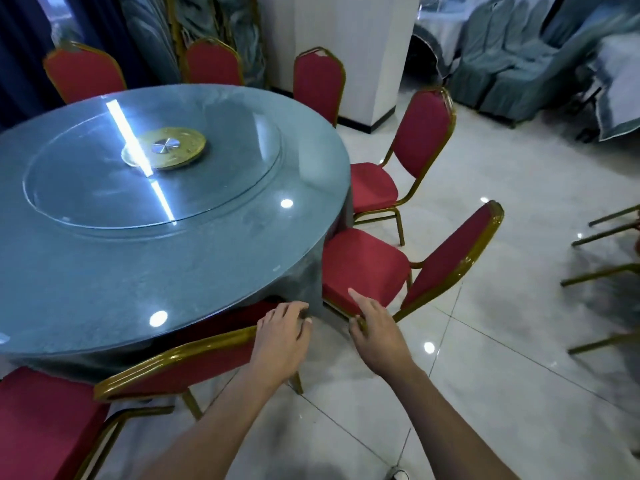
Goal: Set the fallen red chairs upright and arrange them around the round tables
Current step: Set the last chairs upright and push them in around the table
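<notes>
Both arms reach out over the pale tiled floor (485, 393) toward the near edge of the round table (104, 265), which wears a blue-grey cloth under a glass turntable (152, 168). The left hand (282, 336) sits at the end of the gold top rail of the nearest red chair (180, 367), fingers curled; whether they hold the rail or the hanging hem of the cloth, I cannot tell from here. The right hand (375, 327) lies with fingers loosely spread on the front corner of the second red chair (367, 268), touching the seat edge and holding nothing I can see. That chair stands upright, seat partly tucked under the cloth, back angled away from the table. More red chairs ring the far side, one (377, 185) just beyond it, all upright. At the right edge gold legs (602, 223) stick out sideways, which looks like a chair still lying on the floor. The step in hand seems to be squaring these two chairs to the table. To do it well I would keep the cloth hem free of the seats (it snags easily), push each seat straight in toward the table's centre, and match the gap between these two to the spacing of the others before going for the fallen one.
</notes>
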`<state>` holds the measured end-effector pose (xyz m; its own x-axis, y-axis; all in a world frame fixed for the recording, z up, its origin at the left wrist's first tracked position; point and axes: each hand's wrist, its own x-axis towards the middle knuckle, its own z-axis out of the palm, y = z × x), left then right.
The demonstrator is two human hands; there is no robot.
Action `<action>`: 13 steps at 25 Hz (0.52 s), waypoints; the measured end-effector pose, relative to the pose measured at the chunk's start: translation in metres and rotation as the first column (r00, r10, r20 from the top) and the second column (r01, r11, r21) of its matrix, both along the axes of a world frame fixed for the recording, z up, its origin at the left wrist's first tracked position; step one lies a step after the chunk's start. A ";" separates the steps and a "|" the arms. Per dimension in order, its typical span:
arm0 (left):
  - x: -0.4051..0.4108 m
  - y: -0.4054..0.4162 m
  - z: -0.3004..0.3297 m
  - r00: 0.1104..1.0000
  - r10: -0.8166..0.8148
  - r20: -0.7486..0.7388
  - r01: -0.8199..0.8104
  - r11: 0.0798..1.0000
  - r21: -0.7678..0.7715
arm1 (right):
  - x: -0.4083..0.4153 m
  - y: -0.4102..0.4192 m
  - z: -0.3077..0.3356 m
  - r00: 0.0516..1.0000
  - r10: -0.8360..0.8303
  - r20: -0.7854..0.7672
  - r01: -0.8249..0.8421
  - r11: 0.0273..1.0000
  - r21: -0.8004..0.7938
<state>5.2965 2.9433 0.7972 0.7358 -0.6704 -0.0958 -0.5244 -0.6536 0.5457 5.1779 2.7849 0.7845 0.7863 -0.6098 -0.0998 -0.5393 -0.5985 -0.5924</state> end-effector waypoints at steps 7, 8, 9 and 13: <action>-0.089 -0.163 0.008 0.997 -0.079 0.007 0.079 0.992 -0.093 | -0.085 -0.166 0.015 0.992 -0.116 0.053 0.117 0.993 -0.017; -0.102 -0.183 0.009 0.996 -0.084 0.001 0.084 0.991 -0.103 | -0.096 -0.187 0.016 0.992 -0.116 0.053 0.117 0.993 -0.033; -0.112 -0.202 0.009 0.996 -0.091 -0.005 0.089 0.990 -0.113 | -0.105 -0.207 0.017 0.991 -0.123 0.056 0.126 0.991 -0.044; -0.143 -0.272 0.004 0.993 -0.111 -0.037 0.106 0.989 -0.103 | -0.130 -0.282 0.018 0.986 -0.150 0.071 0.155 0.986 -0.059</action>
<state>5.1537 2.6712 0.8015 0.6549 -0.7538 -0.0535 -0.5639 -0.5345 0.6295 5.0479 2.5033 0.8023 0.6872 -0.7264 -0.0072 -0.5880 -0.5504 -0.5927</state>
